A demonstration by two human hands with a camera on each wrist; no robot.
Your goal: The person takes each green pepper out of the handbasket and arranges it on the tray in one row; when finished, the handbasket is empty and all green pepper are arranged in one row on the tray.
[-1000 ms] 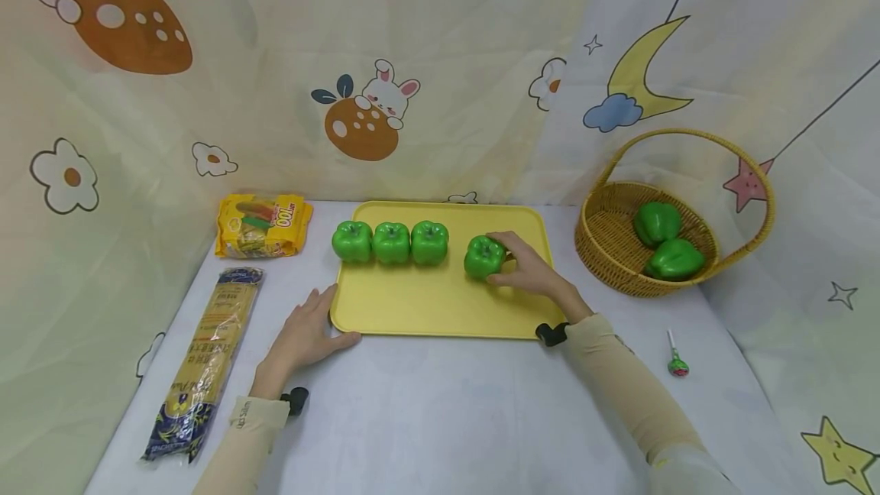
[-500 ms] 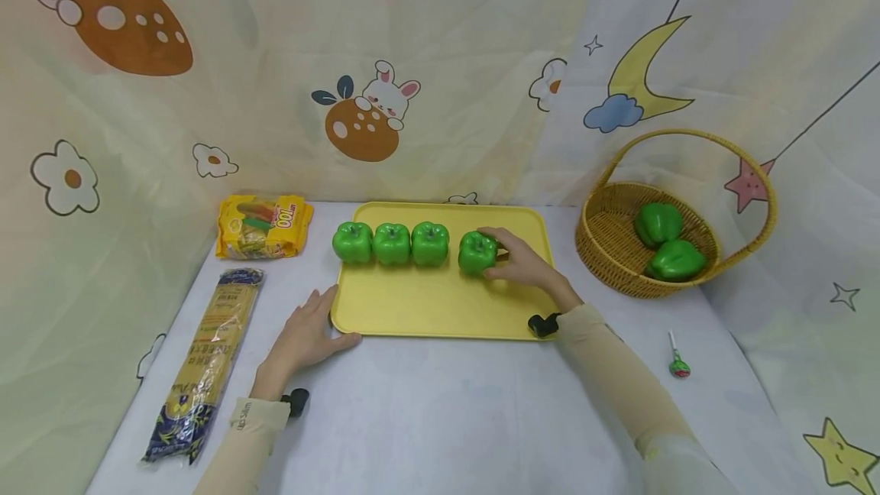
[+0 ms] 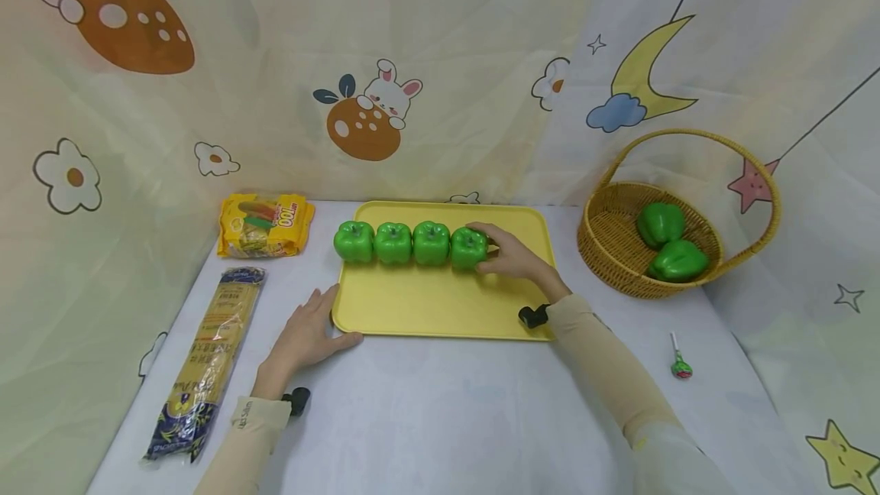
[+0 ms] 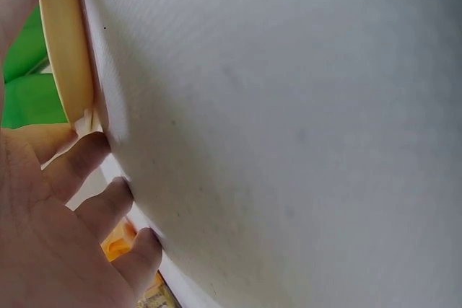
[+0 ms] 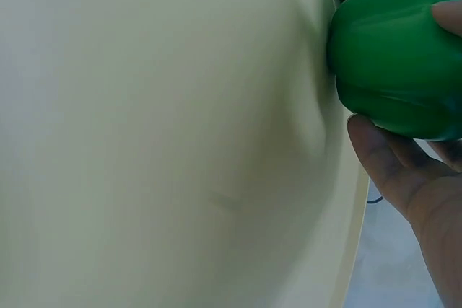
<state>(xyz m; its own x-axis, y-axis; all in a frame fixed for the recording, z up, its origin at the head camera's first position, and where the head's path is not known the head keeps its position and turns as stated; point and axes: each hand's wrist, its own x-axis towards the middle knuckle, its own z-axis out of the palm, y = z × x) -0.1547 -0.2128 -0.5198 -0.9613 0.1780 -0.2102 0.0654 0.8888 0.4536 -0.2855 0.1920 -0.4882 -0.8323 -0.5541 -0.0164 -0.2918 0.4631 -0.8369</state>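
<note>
Your right fingers (image 5: 377, 156) are clamped on the end pepper (image 3: 467, 248); shove left and imo the leftmost pepper (image 3: 354, 243) could roll off the tray (image 3: 440, 304). Left fingers (image 4: 107, 205): apart.

A hand could sweep freely over the front part of the yellow tray (image 3: 426, 304) and the white surface (image 3: 426, 411) before it, between the left hand (image 3: 311, 333) at the near left corner and the right forearm (image 3: 605, 369) crossing the right one. Behind, the row of four green peppers (image 3: 393, 243) makes a wall, its right end blocked by the right hand (image 3: 507, 252). A narrow lane parts tray from wicker basket (image 3: 612, 270), whose tall handle (image 3: 687, 132) obstructs.
</note>
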